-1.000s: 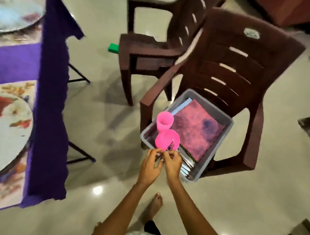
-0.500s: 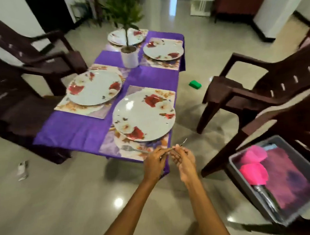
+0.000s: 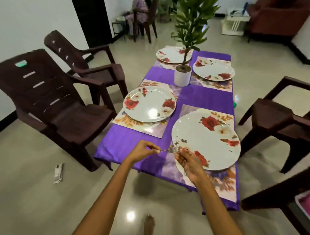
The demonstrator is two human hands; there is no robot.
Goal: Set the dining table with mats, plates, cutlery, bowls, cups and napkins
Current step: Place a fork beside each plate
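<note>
Where purple cloth (image 3: 208,98) lies, plates (image 3: 149,104), apparently four.

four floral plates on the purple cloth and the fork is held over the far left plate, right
Not quite. The head view shows the hands, left and right, holding the fork at the near right plate, not the far left one. Four plates on the purple cloth is correct.

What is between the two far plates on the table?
In the head view, a potted plant stands on the purple cloth between the far left plate and the far right plate.
</note>
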